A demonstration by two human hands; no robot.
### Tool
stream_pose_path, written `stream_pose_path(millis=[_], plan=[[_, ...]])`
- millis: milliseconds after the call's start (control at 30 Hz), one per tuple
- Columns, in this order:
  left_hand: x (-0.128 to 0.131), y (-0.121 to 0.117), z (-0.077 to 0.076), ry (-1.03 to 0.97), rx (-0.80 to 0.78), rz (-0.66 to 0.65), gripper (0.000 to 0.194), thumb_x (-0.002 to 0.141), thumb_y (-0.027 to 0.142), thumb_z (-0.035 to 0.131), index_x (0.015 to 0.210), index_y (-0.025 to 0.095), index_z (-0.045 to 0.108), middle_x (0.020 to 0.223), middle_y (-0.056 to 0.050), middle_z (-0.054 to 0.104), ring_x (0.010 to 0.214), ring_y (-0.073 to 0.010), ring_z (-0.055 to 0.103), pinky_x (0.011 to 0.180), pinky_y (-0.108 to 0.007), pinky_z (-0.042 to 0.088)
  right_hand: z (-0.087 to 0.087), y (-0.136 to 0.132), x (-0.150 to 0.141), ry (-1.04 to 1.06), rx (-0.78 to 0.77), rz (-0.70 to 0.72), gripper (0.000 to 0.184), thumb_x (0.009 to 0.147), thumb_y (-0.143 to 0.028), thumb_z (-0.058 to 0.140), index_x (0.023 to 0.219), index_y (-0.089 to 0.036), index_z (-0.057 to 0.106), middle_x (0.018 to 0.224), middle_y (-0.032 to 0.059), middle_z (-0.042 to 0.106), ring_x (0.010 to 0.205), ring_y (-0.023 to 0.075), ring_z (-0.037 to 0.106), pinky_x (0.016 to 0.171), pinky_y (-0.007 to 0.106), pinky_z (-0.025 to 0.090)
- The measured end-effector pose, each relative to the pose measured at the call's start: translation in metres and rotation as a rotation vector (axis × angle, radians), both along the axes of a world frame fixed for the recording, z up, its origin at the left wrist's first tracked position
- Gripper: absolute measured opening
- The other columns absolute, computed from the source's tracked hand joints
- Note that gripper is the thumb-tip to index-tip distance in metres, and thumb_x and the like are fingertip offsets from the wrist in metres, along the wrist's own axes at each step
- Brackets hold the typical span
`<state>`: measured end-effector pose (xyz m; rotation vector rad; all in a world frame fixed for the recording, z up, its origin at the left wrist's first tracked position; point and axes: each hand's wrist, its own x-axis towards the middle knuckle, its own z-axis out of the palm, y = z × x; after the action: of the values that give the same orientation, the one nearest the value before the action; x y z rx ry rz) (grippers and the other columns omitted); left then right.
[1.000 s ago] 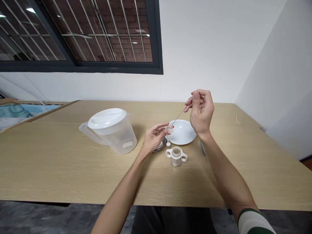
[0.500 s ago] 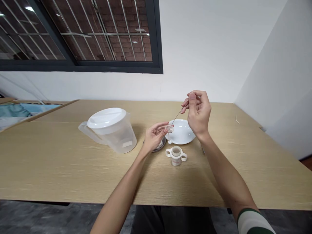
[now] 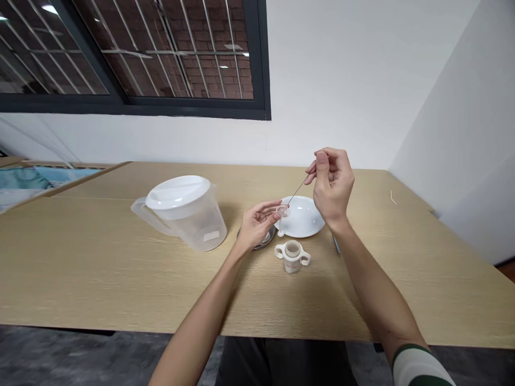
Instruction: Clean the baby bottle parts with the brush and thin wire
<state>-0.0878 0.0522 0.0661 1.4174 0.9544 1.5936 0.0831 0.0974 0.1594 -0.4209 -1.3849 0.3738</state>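
Above table (image 3: 104,262): right hand (image 3: 332,185) raised, pinching rod (image 3: 297,190); left hand (image 3: 257,224) lower, pinching clear piece (image 3: 284,212).

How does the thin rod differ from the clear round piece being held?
The thin rod is long and slender; the clear round piece is shorter and broader. The right hand grips the rod, while the left hand holds the piece. Both are held above the table.

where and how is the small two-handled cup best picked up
Probably by its two side handles, one from the left and one from the right: the cup stands upright, and they stick out on opposite sides.
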Motion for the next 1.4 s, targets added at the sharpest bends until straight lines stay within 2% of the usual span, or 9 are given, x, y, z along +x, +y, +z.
stream_pose_path(millis=[233, 533, 800, 967, 1167, 1300, 1400], plan=[[-0.001, 0.0, -0.001, 0.016, 0.001, -0.019, 0.051, 0.074, 0.044, 0.084, 0.113, 0.013, 0.071, 0.106, -0.017, 0.077, 0.1, -0.0264, 0.075, 0.091, -0.037, 0.059, -0.003, 0.001, -0.001, -0.015, -0.051, -0.008, 0.027, 0.102, -0.049, 0.047, 0.099, -0.025, 0.057, 0.076, -0.0044, 0.059, 0.055, 0.0064, 0.059, 0.055, 0.021, 0.048], [0.004, -0.002, 0.003, -0.06, -0.039, -0.034, 0.055, 0.068, 0.045, 0.088, 0.11, 0.012, 0.071, 0.103, -0.018, 0.077, 0.095, -0.0281, 0.076, 0.089, -0.04, 0.059, -0.005, -0.002, -0.005, -0.165, -0.114, 0.118, 0.027, 0.1, -0.05, 0.049, 0.095, -0.024, 0.056, 0.076, -0.0037, 0.061, 0.058, 0.0072, 0.059, 0.058, 0.022, 0.048], [0.001, 0.004, -0.001, -0.137, -0.034, 0.096, 0.058, 0.062, 0.048, 0.09, 0.106, 0.014, 0.074, 0.102, -0.016, 0.078, 0.098, -0.0276, 0.075, 0.09, -0.037, 0.059, -0.009, -0.004, -0.013, -0.331, -0.136, 0.11, 0.025, 0.1, -0.043, 0.05, 0.088, -0.023, 0.057, 0.08, -0.001, 0.058, 0.07, 0.0114, 0.057, 0.065, 0.024, 0.047], [0.0, 0.008, -0.005, -0.149, -0.024, 0.145, 0.06, 0.062, 0.047, 0.091, 0.107, 0.013, 0.074, 0.103, -0.016, 0.078, 0.092, -0.0246, 0.076, 0.086, -0.034, 0.059, -0.018, -0.002, -0.024, -0.46, -0.094, 0.099, 0.018, 0.099, -0.031, 0.05, 0.087, -0.022, 0.06, 0.086, 0.0021, 0.062, 0.082, 0.0151, 0.058, 0.076, 0.027, 0.046], [-0.005, 0.012, -0.008, -0.248, 0.038, 0.209, 0.053, 0.068, 0.045, 0.088, 0.108, 0.013, 0.074, 0.097, -0.013, 0.079, 0.079, -0.0166, 0.075, 0.076, -0.025, 0.057, -0.037, 0.006, -0.034, -0.602, -0.11, 0.114, 0.012, 0.094, -0.023, 0.056, 0.086, -0.02, 0.064, 0.087, 0.004, 0.061, 0.087, 0.017, 0.057, 0.082, 0.03, 0.046], [-0.009, 0.014, -0.006, -0.28, 0.041, 0.242, 0.052, 0.067, 0.045, 0.089, 0.105, 0.013, 0.074, 0.094, -0.012, 0.079, 0.08, -0.0173, 0.075, 0.077, -0.026, 0.058, -0.046, 0.009, -0.041, -0.66, -0.133, 0.124, 0.013, 0.095, -0.023, 0.055, 0.087, -0.02, 0.065, 0.089, 0.0048, 0.063, 0.089, 0.018, 0.057, 0.083, 0.031, 0.046], [-0.01, 0.013, -0.004, -0.288, 0.028, 0.243, 0.054, 0.064, 0.047, 0.09, 0.104, 0.013, 0.075, 0.091, -0.011, 0.079, 0.079, -0.0182, 0.075, 0.075, -0.026, 0.059, -0.046, 0.008, -0.043, -0.66, -0.118, 0.123, 0.013, 0.096, -0.024, 0.054, 0.087, -0.021, 0.063, 0.09, 0.0052, 0.064, 0.089, 0.0184, 0.058, 0.082, 0.031, 0.046]])
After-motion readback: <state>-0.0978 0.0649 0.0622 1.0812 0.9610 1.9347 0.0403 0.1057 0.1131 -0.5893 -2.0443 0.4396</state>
